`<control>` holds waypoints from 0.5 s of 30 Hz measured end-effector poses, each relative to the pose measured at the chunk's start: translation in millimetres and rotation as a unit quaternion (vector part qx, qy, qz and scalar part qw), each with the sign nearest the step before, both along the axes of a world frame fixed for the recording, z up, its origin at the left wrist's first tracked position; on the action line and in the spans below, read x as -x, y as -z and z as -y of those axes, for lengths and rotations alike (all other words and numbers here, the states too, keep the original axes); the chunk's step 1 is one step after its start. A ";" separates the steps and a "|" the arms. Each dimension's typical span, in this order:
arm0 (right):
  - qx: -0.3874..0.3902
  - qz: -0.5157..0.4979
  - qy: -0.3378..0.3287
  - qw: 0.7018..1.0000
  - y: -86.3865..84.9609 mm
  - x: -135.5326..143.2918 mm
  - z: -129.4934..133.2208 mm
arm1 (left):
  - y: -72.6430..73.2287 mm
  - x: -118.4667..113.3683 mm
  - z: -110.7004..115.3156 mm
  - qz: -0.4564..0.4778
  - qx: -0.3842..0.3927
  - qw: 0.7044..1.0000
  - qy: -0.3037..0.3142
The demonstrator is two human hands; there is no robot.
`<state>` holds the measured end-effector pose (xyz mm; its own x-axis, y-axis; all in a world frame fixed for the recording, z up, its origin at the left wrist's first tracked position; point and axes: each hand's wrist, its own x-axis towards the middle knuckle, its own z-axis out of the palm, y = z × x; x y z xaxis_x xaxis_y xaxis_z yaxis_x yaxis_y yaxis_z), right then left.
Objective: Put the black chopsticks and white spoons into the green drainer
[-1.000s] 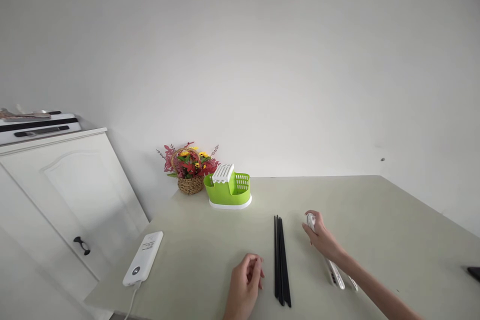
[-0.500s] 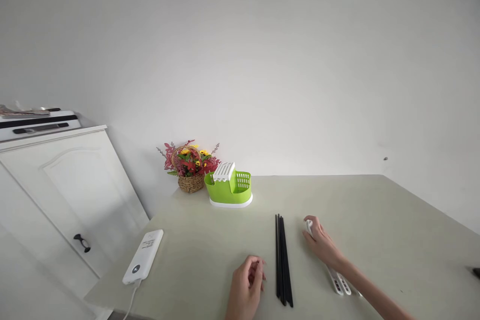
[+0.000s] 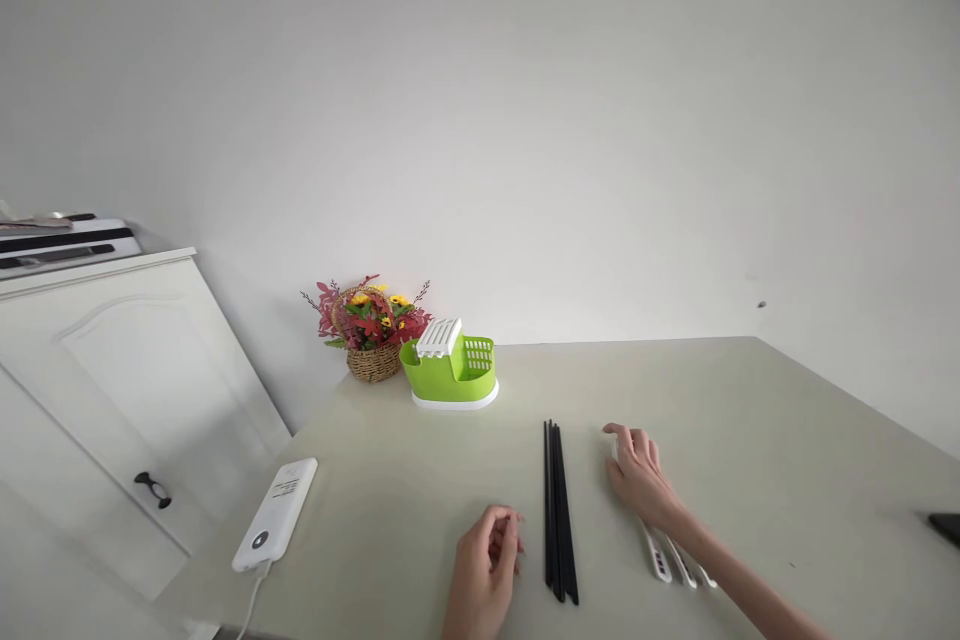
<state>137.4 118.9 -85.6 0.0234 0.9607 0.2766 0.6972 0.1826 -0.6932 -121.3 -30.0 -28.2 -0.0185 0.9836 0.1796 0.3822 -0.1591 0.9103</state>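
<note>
My right hand [image 3: 641, 480] is curled down over the upper ends of several white spoons [image 3: 660, 563]. Only their printed handles and a bit of white by the fingertips show; the bowls are mostly hidden under the hand. To its left, a bundle of black chopsticks [image 3: 557, 520] lies lengthwise on the table. My left hand [image 3: 484, 565] rests just left of the chopsticks, apart from them, with fingers curled in against the thumb and nothing visible inside.
A green and white utensil basket [image 3: 450, 380] stands at the back, beside a wicker basket of artificial flowers [image 3: 373, 363]. On the left lies a white power bank [image 3: 276, 515] with a cable. A dark object [image 3: 946, 526] sits at the right edge. A white cabinet [image 3: 135, 400] stands left of the table [image 3: 720, 400].
The view has shifted slightly, moving everything a little left. My right hand has flattened lower over the spoons, whose handles now fan out more. My left hand keeps its curled pose.
</note>
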 end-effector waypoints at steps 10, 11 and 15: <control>0.018 -0.029 -0.046 0.998 -19.3 -35.2 18.4 | -0.6 0.8 -1.9 -0.024 0.012 1.000 -0.009; 0.020 -0.033 -0.054 0.998 -22.1 -40.8 20.9 | -0.9 0.5 -2.3 -0.025 0.014 1.000 -0.009; 0.039 -0.091 -0.068 0.993 -28.8 -62.9 30.6 | -0.2 -2.0 -6.0 -0.031 0.013 0.999 -0.018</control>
<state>200.3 88.3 -56.8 -0.0646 0.9766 0.2052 0.5312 0.2077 -0.8214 -119.3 -24.0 -28.0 -0.0438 0.9867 0.1563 0.4429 -0.1210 0.8884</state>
